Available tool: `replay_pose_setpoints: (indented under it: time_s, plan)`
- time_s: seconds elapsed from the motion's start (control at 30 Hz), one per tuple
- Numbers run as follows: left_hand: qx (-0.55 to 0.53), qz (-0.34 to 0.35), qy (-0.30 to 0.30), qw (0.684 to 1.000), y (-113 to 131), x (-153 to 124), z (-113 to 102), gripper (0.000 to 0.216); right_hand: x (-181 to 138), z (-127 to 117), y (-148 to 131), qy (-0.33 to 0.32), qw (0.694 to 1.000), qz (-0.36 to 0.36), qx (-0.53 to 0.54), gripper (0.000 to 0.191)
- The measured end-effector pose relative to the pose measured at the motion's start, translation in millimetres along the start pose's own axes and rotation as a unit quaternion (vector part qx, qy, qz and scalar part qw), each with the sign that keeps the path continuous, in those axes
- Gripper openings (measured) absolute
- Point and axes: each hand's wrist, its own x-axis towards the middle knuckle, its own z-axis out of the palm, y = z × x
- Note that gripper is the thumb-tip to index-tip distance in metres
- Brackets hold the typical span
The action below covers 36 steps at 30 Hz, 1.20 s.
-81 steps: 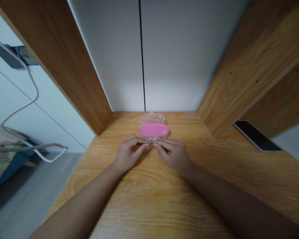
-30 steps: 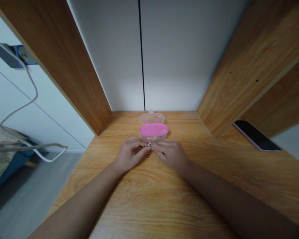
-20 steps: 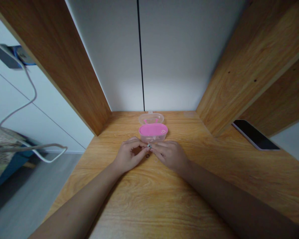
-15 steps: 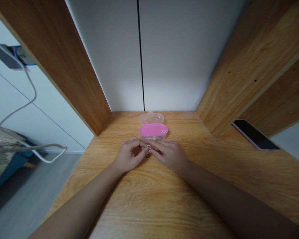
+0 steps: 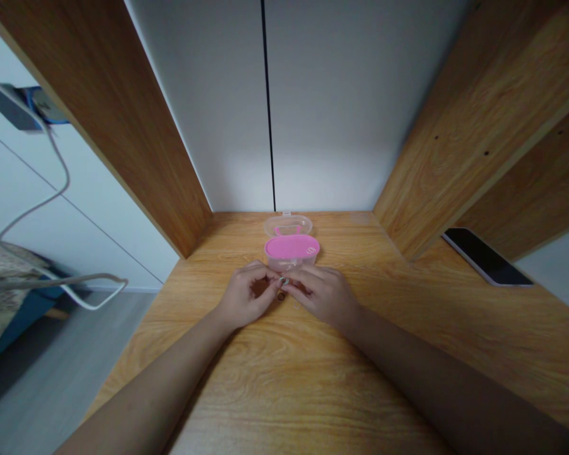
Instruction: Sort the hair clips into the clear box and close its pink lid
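Note:
My left hand (image 5: 246,295) and my right hand (image 5: 323,293) meet fingertip to fingertip above the wooden desk (image 5: 313,379). Both pinch a small pale ring (image 5: 283,280) between them. A dark ring (image 5: 281,296) lies on the desk just under the fingertips. Right behind the hands stands an open small box (image 5: 291,249) with a pink inside and a clear lid folded back; a pale ring rests on its pink part.
Wooden side panels rise on the left (image 5: 123,126) and right (image 5: 478,114) of the desk. A dark phone (image 5: 486,258) lies on a shelf at the right. A white cable (image 5: 52,208) hangs at the left, over the floor.
The two rings held apart earlier have been brought together between my fingertips. My hands have closed in a little and sunk slightly toward the desk.

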Motion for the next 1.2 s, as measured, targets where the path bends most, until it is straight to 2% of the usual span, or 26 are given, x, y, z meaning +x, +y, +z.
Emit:
replay_pose_setpoints:
  time_s: [0.2, 0.53, 0.7, 0.87, 1.2]
  plan:
    - [-0.006, 0.013, -0.009, 1.000, -1.6, -0.4, -1.5, 0.016, 0.5, -1.2, -0.7, 0.018, 1.000, 0.006, -0.006, 0.019]
    - [-0.004, 0.011, -0.003, 1.000, -2.4, -1.0, -0.3, 0.016, 1.5, 1.4, 3.8, 0.043, 0.998, -0.052, -0.010, 0.020]
    - [0.004, 0.008, -0.004, 1.000, -0.5, -0.5, 0.0, 0.018, -0.8, 2.2, 4.2, 0.035, 0.999, -0.025, 0.002, 0.025]
    - [0.005, 0.003, -0.014, 1.000, 0.0, -0.2, -0.3, 0.020, -0.5, 0.9, 2.5, 0.029, 0.999, -0.002, 0.012, 0.017]
    - [0.002, 0.010, -0.029, 1.000, -1.5, -0.4, -0.4, 0.020, 1.4, 1.8, 3.2, 0.032, 0.998, -0.013, 0.055, 0.019]
